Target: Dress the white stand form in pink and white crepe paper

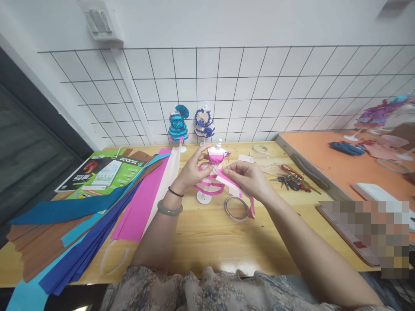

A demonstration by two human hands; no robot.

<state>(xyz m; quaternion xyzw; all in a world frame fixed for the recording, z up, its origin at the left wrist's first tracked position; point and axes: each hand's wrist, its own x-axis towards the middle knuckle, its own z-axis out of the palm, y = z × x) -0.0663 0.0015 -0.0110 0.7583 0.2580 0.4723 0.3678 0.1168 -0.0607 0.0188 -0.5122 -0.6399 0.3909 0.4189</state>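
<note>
A miniature dress form [216,159] in pink and white, with a tiered skirt edged in pink, stands upright on a round white base [204,198]. Around its left side and waist my left hand [195,169] is closed, steadying it. Between the thumb and fingers of my right hand [241,175] is pinched a pink paper strip [228,181], held against the form's waist. The strip's tail hangs down to the tabletop. Below my right hand lies a coil of wire [237,209].
Coloured crepe paper strips [136,207] and a green printed sheet [106,172] cover the table's left. Two decorated forms [178,125] stand at the back. Keys [292,182], another wire coil [260,149] and a tablet-like device [343,233] lie right, beside an orange table [324,151].
</note>
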